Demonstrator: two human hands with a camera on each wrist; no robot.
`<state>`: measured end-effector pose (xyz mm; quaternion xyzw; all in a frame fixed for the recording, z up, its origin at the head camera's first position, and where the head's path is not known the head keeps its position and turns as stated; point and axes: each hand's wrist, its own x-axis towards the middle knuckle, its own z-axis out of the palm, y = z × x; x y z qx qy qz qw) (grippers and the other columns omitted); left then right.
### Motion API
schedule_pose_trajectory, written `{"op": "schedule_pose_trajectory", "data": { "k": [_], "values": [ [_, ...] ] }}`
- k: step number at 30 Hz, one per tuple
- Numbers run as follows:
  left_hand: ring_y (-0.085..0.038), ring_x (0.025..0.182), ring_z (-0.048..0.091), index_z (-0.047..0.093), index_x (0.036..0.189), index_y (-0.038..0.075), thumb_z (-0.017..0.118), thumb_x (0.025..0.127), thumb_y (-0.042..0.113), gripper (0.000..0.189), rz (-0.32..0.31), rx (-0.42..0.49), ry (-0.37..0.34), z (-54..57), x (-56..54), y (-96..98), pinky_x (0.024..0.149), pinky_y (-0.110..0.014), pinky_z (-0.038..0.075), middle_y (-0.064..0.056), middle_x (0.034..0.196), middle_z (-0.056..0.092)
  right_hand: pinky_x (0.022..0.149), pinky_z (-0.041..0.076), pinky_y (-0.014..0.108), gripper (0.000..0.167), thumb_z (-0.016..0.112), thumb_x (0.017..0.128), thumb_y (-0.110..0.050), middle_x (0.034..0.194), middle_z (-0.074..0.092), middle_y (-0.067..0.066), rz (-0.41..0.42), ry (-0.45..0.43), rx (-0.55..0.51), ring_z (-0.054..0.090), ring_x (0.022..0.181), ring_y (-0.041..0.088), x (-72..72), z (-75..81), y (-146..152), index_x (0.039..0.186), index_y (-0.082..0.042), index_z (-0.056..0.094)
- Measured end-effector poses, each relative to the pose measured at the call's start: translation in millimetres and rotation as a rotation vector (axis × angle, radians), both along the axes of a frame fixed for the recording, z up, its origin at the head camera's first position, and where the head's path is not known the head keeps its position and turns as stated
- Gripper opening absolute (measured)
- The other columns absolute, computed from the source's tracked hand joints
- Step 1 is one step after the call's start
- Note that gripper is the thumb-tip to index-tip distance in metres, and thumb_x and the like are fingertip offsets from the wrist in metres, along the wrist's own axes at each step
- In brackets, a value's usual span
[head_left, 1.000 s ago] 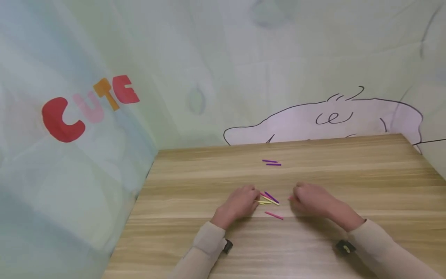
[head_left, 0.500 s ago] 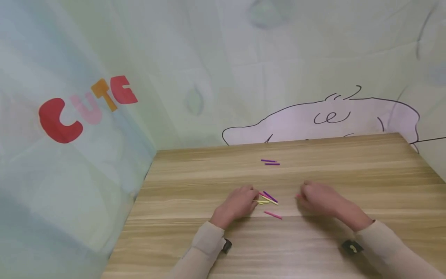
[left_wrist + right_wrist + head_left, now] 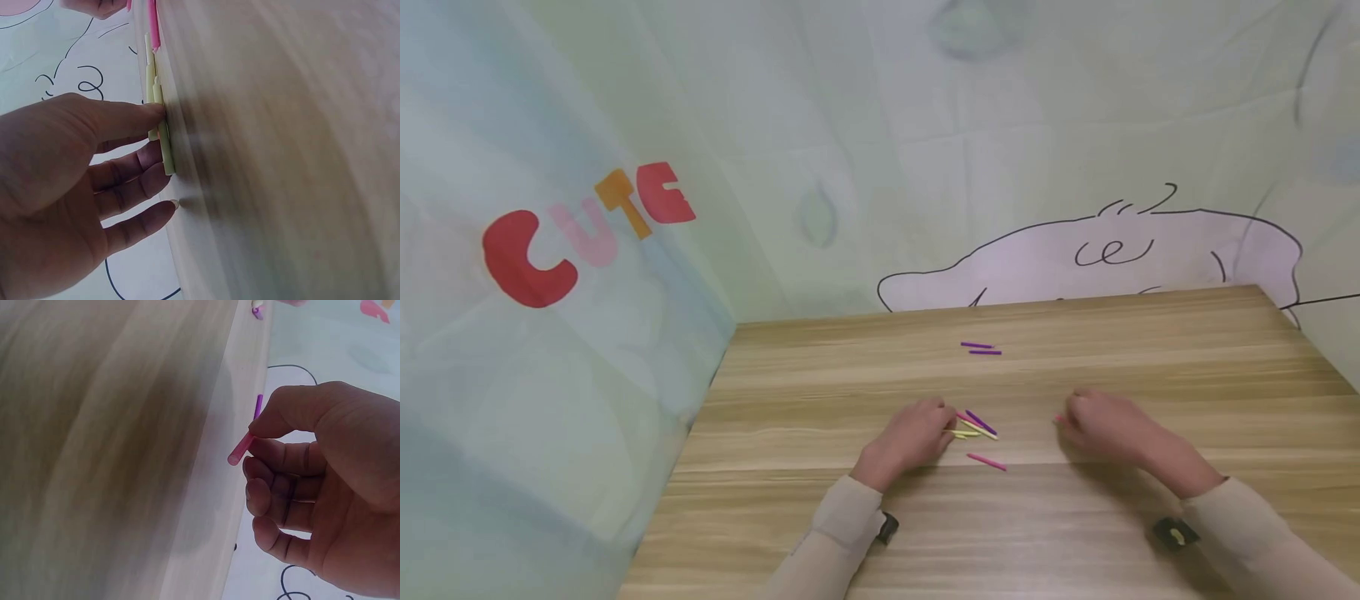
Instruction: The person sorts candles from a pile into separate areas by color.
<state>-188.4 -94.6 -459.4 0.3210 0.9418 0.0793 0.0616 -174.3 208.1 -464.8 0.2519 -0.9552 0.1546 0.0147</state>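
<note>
My right hand (image 3: 1112, 429) pinches a thin pink stick (image 3: 240, 449) between thumb and forefinger, apart from the pile and low over the wooden table. At the pile's left end is my left hand (image 3: 910, 437); its thumb and fingers hold a pale yellow stick (image 3: 164, 147), the other fingers spread loosely. A purple stick (image 3: 981, 422), a pink one and pale yellow ones cross in that small pile. Just in front of it a single pink stick (image 3: 987, 462) lies alone. Part of the pile is hidden behind the left fingers.
Farther back on the table (image 3: 820, 367) lie two purple sticks (image 3: 985, 352), nearly parallel. A printed cloth backdrop (image 3: 820, 125) with coloured letters and a line drawing rises behind the table and along its left side.
My right hand has moved to the right, away from the pile, carrying the pink stick. The left hand has stayed at the pile.
</note>
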Motion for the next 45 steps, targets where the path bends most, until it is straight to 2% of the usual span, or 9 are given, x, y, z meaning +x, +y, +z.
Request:
{"op": "schedule_pose_trajectory", "data": {
  "k": [11,25,38,45],
  "values": [
    [-0.01,0.078,0.047,0.065,0.095,0.013,0.064,0.098,0.02,0.008,0.005,-0.005,-0.003,-1.3,0.1,-0.2,0.068,-0.025,0.043,0.004,0.086,0.051,0.05,0.042,0.033,0.025,0.068,0.091,-0.015,0.066,0.046,-0.005,-0.006,0.07,-0.004,0.043,0.057,0.01,1.8,-4.5,14,0.068,-0.013,0.057],
    [-0.01,0.078,0.047,0.065,0.095,0.014,0.064,0.098,0.021,0.008,0.017,-0.006,-0.025,-4.1,0.6,-2.3,0.07,-0.025,0.043,0.005,0.086,0.051,0.048,0.039,0.032,0.03,0.066,0.092,-0.014,0.067,0.044,-0.004,-0.019,0.051,0.007,0.04,0.056,0.01,4.4,-7.6,22,0.065,-0.014,0.053],
    [-0.011,0.078,0.046,0.066,0.098,0.013,0.064,0.098,0.021,0.009,0.019,0.001,-0.023,-1.6,-0.9,-0.3,0.068,-0.024,0.042,0.004,0.087,0.051,0.049,0.04,0.033,0.029,0.065,0.092,-0.014,0.067,0.045,-0.004,-0.035,0.023,0.011,0.041,0.057,0.011,1.9,-7.6,23,0.066,-0.014,0.053],
    [-0.01,0.077,0.046,0.066,0.096,0.013,0.064,0.098,0.021,0.008,0.012,0.005,-0.017,-0.5,-0.6,0.6,0.067,-0.023,0.042,0.005,0.086,0.05,0.049,0.041,0.033,0.03,0.067,0.091,-0.013,0.067,0.045,-0.005,-0.025,0.044,0.007,0.041,0.057,0.011,1.2,-8.0,22,0.064,-0.016,0.054]
  ]
}}
